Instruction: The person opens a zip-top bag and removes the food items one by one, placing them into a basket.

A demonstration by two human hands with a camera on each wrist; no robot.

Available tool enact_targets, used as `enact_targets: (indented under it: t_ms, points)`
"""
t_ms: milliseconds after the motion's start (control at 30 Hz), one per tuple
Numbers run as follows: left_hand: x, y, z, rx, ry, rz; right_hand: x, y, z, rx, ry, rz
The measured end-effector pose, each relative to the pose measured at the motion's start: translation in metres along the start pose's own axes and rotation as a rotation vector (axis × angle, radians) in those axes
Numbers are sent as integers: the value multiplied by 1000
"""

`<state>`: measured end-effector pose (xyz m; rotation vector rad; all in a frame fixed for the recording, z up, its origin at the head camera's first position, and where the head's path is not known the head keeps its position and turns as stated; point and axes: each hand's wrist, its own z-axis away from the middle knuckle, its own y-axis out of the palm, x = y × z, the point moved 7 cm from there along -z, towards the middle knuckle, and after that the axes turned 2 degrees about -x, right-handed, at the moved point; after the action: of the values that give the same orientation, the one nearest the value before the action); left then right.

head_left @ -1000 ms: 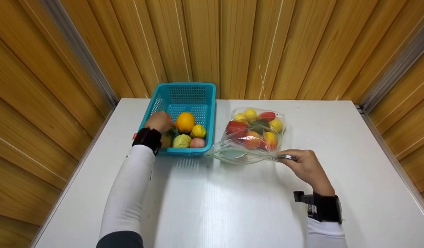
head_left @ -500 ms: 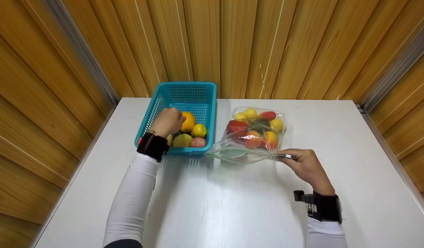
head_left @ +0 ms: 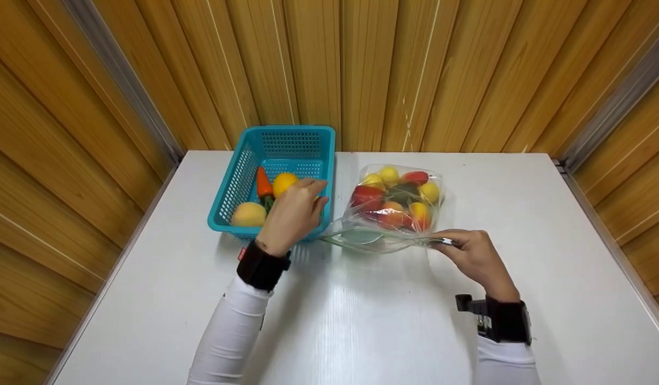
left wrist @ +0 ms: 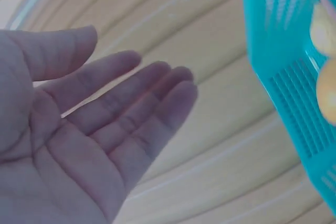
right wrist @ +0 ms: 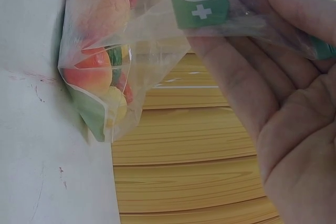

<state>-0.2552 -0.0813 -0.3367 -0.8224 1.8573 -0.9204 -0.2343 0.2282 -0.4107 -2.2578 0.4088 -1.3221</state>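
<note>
Grasping nothing with left hand [head_left: 291, 216]; released, with bare palm and extended fingers, over near right part of blue basket [head_left: 331, 152]. Pinching clear plastic bag [head_left: 361, 241] with right hand [head_left: 475, 258], between thumb and fingers, at right end of parted mouth. Located on white table [head_left: 361, 321], just right of basket: same bag, with red, yellow and green fruit [head_left: 419, 215] inside. Seen on bag in right wrist view: green label [right wrist: 202, 1] with white lettering. Seen in basket: carrot [head_left: 263, 183] beside orange [head_left: 284, 183]; round pale yellow fruit [head_left: 249, 214] at near left corner.

Booth-like workspace [head_left: 56, 149], wood-look walls [head_left: 372, 69], white table [head_left: 393, 326]
</note>
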Motion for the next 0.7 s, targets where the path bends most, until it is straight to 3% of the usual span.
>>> enact_targets:
  t_ms: [167,300,500,700]
  points:
    - [-29,12,17,-84,141,65,0,0,-1,-4,9,3]
    - [-53,23,32,-112,256,161,0,1,-1,-2,15,-3]
    - [-79,47,45,-39,399,189,1,2,-3,-15,0,-25]
    - [-73,83,38,40,409,148,1,1,-3,-26,-1,-32]
